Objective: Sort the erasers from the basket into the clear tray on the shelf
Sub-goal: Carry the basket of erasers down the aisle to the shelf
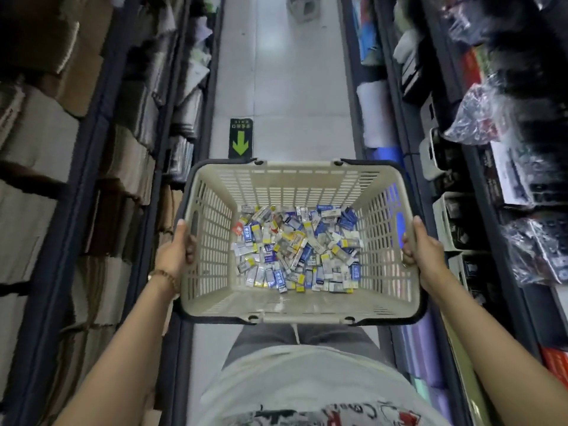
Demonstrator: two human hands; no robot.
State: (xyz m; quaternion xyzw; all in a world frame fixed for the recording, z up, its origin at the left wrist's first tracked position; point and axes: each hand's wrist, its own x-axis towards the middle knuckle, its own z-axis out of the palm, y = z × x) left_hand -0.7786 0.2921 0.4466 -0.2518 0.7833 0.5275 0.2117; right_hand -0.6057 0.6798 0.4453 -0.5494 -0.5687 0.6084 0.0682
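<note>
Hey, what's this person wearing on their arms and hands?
No sleeves or gloves show on either arm. The left hand has a brown beaded bracelet at its wrist. The right hand shows no bracelet or watch.

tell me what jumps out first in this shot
A beige basket fills the centre, its bottom heaped with small blue, white and yellow erasers. The left hand and right hand grip its side rims. On the aisle floor just beyond it sits a green arrow sign.
</note>
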